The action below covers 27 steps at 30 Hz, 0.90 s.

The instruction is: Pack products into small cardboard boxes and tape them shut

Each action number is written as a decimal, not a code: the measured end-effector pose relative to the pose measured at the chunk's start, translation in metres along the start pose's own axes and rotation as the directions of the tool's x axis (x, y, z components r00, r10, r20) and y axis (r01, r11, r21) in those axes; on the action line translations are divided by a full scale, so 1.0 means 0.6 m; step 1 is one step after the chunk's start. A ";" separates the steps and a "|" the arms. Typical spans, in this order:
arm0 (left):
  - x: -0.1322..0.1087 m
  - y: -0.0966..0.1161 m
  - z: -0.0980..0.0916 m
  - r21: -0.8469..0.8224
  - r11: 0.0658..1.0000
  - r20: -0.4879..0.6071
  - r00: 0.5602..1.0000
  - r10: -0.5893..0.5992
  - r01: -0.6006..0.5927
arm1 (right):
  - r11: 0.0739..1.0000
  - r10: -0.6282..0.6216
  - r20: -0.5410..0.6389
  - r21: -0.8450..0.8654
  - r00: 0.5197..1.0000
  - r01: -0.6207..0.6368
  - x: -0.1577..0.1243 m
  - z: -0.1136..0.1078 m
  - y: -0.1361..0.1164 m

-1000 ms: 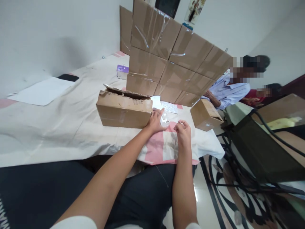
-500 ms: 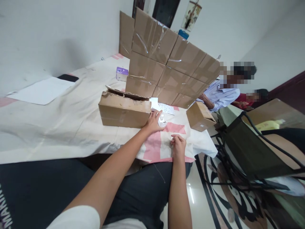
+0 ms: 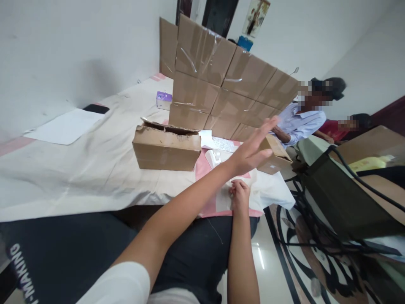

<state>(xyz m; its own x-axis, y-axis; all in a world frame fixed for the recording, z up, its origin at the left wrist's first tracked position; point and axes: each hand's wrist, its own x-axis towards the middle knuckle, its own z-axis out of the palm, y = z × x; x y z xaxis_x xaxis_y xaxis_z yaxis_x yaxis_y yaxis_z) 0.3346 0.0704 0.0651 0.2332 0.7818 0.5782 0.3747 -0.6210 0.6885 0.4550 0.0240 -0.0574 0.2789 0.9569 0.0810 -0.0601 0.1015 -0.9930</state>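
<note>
My left hand is raised above the table, holding nothing, with its fingers stretched out towards the small cardboard box at the right, which it partly hides. Behind my left wrist, a white tape dispenser stands on the cloth. Close to the table's front edge, my right hand has its fingers pinched together; whatever is between them is too small to make out. A brown cardboard box with a ragged, torn top stands left of the dispenser.
A wall of stacked, taped cartons rises at the back. Printed paper, a purple-and-white box, a white sheet and a black phone lie on the tablecloth. Two people sit at the right, beyond a chair.
My left hand has let go of the tape dispenser and moved up and right, its fingers spreading. My right hand stays pinched near the table edge.
</note>
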 end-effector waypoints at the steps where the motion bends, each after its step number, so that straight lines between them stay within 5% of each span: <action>1: 0.004 -0.002 0.016 -0.084 0.996 0.065 0.998 -0.009 0.014 | 1.000 -0.001 -0.005 0.006 1.000 0.001 0.001 0.000 0.003; 5: -0.033 -0.064 0.069 -0.210 0.970 0.293 0.954 -0.060 0.125 | 1.000 -0.014 0.013 0.025 1.000 0.014 -0.001 0.007 0.010; 11: -0.079 -0.137 0.090 -0.181 0.971 0.349 0.933 -0.088 0.159 | 0.996 -0.020 0.064 0.084 0.998 0.015 -0.003 0.016 0.013; 18: -0.092 -0.139 0.091 -0.237 0.958 0.277 0.956 -0.095 0.164 | 0.979 -0.084 0.043 0.191 0.996 0.074 -0.001 0.017 0.017; 27: -0.116 -0.115 0.059 -0.165 0.982 0.341 0.940 -0.034 0.095 | 0.856 -0.331 0.015 0.426 0.943 0.294 -0.021 0.008 -0.057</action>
<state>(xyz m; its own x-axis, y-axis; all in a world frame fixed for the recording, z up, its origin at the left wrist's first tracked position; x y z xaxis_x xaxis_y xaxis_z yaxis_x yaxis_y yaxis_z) 0.3243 0.0607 -0.0384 0.5121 0.7748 0.3708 0.2420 -0.5443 0.8033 0.4492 0.0098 -0.0243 0.2686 0.8732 0.4066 -0.3774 0.4838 -0.7897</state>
